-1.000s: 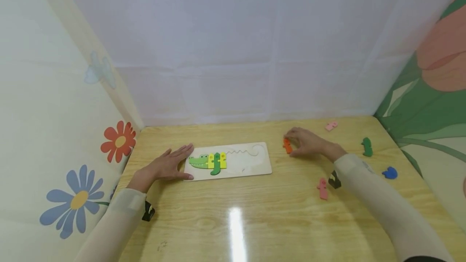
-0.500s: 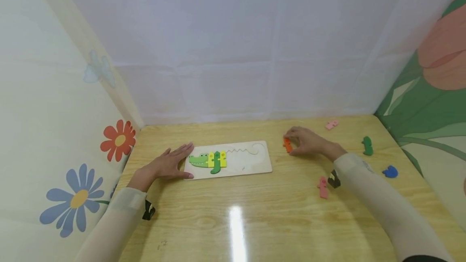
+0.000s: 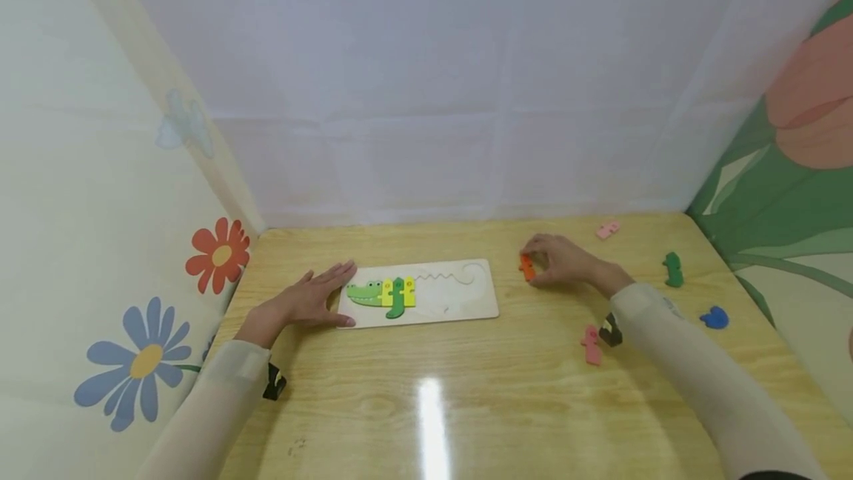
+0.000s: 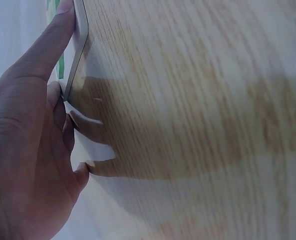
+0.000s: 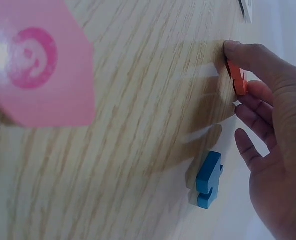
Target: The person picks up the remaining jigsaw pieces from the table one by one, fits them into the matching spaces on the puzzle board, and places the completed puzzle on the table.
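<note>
My left hand (image 3: 303,304) rests at the left end of a pale wooden puzzle board (image 3: 463,301), its fingers spread straight and the thumb on the near corner. Set in the board are a green crocodile head (image 3: 364,295), two yellow pieces (image 3: 409,292) and a green leg piece (image 3: 397,298) between them. The board's right part shows a carved wavy line and a curl. To the right of the board, my right hand (image 3: 566,261) pinches an orange puzzle piece (image 3: 527,267) by its two ends, thumb and fingertips close to the table (image 5: 138,150).
Loose pieces lie on the right: a light pink one (image 3: 608,230) at the back, a green one (image 3: 673,270), a blue one (image 3: 715,317) and a darker pink one (image 3: 591,345) near the right wrist. Cloth walls (image 3: 400,132) stand behind and at both sides.
</note>
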Available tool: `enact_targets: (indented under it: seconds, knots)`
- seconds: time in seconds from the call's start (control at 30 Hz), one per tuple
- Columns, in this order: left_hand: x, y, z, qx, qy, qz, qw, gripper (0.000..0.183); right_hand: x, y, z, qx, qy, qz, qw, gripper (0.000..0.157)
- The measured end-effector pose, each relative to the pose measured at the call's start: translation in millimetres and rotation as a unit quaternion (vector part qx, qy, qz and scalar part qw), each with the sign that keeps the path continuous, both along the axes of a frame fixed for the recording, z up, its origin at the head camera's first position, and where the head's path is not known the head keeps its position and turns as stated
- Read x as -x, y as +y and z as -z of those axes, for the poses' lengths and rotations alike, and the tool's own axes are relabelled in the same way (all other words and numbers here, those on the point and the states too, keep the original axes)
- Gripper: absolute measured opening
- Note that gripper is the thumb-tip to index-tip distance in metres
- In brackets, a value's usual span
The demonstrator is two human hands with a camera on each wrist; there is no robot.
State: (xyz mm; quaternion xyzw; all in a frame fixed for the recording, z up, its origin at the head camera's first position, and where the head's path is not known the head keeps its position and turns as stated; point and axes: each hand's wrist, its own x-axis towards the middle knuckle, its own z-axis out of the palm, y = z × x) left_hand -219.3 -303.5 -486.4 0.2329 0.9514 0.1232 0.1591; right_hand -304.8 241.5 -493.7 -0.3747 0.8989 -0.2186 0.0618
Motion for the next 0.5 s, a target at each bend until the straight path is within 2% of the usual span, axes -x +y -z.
enact_targets:
  seconds: [0.17,0.5]
  knots:
    - [-1.4,0.6,-2.7,0.0,0.001,0.001,1.0,0.115,-0.3,-1.7,0.3,0.006,0.003,0.001,1.0,0.059]
    - [-0.2,-0.8,-0.3,0.0,-0.006,-0.005,1.0,0.114,2.1,-2.7,5.2,0.015,0.01,0.006,1.0,0.062]
